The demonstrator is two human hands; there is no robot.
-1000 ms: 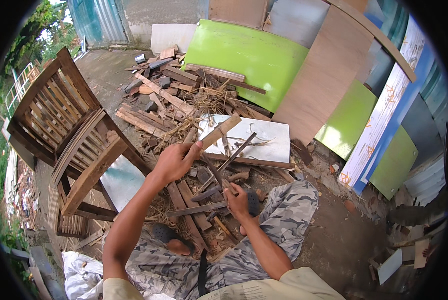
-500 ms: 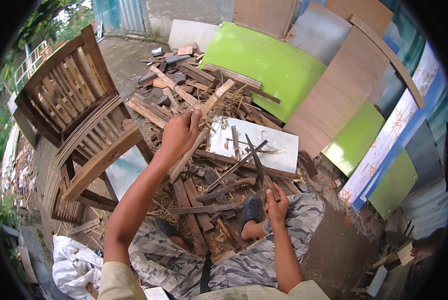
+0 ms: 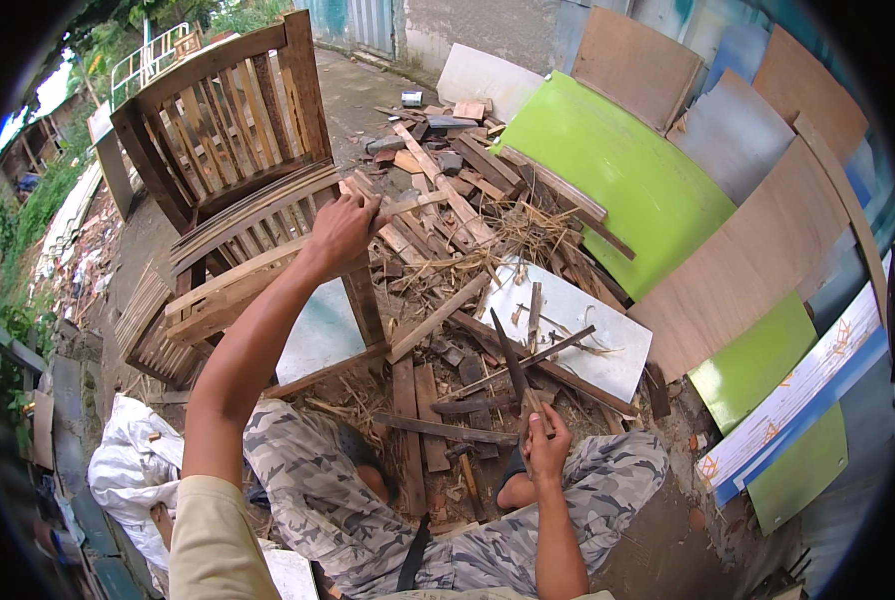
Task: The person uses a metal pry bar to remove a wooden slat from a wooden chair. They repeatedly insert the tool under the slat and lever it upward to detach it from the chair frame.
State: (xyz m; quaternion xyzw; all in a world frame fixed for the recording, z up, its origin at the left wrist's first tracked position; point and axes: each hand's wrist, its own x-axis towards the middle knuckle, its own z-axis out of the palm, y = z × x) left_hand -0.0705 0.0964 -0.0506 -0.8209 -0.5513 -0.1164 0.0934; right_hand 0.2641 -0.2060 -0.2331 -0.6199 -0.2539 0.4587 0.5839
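Note:
My left hand (image 3: pixel 346 230) is closed around a pale wooden strip (image 3: pixel 418 203). The strip's right end sticks out past my fingers; on the left it seems to run along the front rail of a wooden slatted chair (image 3: pixel 218 165). My right hand (image 3: pixel 546 440), near my right knee, grips the wooden handle of a long dark-bladed knife (image 3: pixel 511 355), its tip pointing up and away. Beneath the blade lie a thin dark bar (image 3: pixel 565 343), a curved dark blade (image 3: pixel 465 405) and a flat wooden strip (image 3: pixel 446 430). A hammer (image 3: pixel 470 480) rests between my feet.
Wood offcuts (image 3: pixel 468 170) and shavings (image 3: pixel 528 232) are heaped ahead. A white board (image 3: pixel 588 325) lies before me. Green panels (image 3: pixel 618 150) and plywood sheets (image 3: pixel 748 255) lean along the right. A white sack (image 3: pixel 133 455) sits at lower left.
My left hand has moved left to the chair's front corner, swinging the wooden strip from above the scrap pile to the chair. My right hand keeps the knife low. The view has turned left.

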